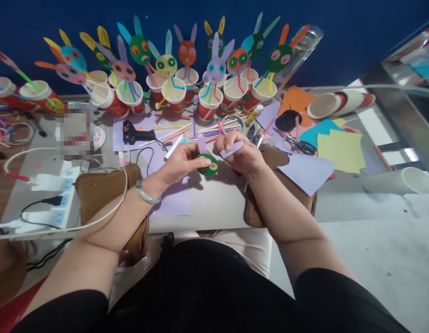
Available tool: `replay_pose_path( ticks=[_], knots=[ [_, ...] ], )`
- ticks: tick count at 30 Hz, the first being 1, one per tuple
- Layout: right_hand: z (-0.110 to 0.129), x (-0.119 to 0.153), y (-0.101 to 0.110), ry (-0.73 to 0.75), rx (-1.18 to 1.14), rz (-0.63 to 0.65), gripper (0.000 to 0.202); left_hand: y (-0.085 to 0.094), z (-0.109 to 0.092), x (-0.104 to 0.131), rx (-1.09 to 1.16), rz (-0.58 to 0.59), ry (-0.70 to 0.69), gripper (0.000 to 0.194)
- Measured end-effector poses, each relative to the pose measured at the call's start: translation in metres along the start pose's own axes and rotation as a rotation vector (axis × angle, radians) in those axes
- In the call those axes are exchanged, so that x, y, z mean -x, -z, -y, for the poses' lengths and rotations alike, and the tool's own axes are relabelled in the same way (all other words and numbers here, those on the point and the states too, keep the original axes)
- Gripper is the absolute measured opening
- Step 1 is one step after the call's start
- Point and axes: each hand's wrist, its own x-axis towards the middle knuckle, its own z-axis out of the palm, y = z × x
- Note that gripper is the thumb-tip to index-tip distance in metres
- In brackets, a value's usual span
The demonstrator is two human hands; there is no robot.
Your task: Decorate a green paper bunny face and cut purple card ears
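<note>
My left hand (184, 163) pinches a round green paper face (208, 170) that has a yellow eye and one purple ear (202, 144) standing up from it. Close by on the right, my right hand (242, 152) holds a purple paper strip (232, 150) between thumb and fingers. The strip and the green face are a little apart. A white marker (173, 147) lies just left of the face. Purple paper (172, 196) lies on the table under my left wrist.
Paper cups (210, 102) with rabbit figures line the back. A black glue gun (137, 133) and power strip (69, 196) are at left. Right of my hands are scissors (304, 146), yellow paper (341, 150) and stacked cups (339, 104). Brown pads (105, 192) lie under both forearms.
</note>
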Motion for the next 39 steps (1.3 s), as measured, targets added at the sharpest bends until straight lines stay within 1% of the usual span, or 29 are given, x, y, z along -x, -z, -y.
replay_pose_path(
  ticks=[2, 5, 8, 11, 15, 19, 21, 23, 26, 29, 33, 39],
  knots=[
    [-0.002, 0.000, 0.000, 0.017, -0.032, 0.032, 0.053, 0.000, -0.001, 0.001, 0.009, 0.021, 0.033, 0.039],
    [-0.006, -0.002, 0.002, 0.032, -0.058, 0.045, 0.055, 0.001, -0.002, 0.002, -0.009, 0.063, 0.071, 0.038],
    [-0.007, -0.003, 0.003, 0.007, -0.078, 0.042, 0.057, 0.003, -0.001, 0.002, -0.024, 0.088, 0.070, 0.037],
    [-0.004, -0.003, 0.000, -0.028, -0.095, 0.035, 0.060, 0.004, 0.001, 0.002, -0.018, 0.089, 0.060, 0.038],
    [0.000, -0.004, -0.005, -0.017, -0.149, -0.004, 0.054, 0.005, 0.003, 0.000, 0.015, 0.050, 0.047, 0.041],
    [-0.001, -0.007, -0.008, 0.015, -0.167, -0.130, 0.046, 0.004, 0.005, -0.002, 0.060, 0.001, 0.045, 0.039],
    [-0.004, -0.009, -0.007, -0.010, -0.152, -0.201, 0.044, 0.004, 0.005, -0.003, 0.068, -0.039, 0.057, 0.035],
    [-0.006, -0.010, -0.006, -0.048, -0.135, -0.241, 0.043, 0.003, 0.005, -0.003, 0.057, -0.085, 0.069, 0.029],
    [-0.008, -0.009, -0.006, -0.071, -0.107, -0.249, 0.041, 0.002, 0.005, -0.004, 0.016, -0.143, 0.074, 0.026],
    [-0.008, -0.008, -0.008, -0.070, -0.020, -0.260, 0.041, 0.003, 0.007, -0.006, -0.033, -0.176, 0.054, 0.026],
    [-0.008, -0.007, -0.008, -0.046, 0.107, -0.264, 0.045, 0.007, 0.012, -0.007, -0.110, -0.190, 0.016, 0.023],
    [-0.007, -0.004, -0.008, -0.003, 0.172, -0.240, 0.045, 0.011, 0.017, -0.006, -0.225, -0.229, 0.004, 0.022]
  ],
)
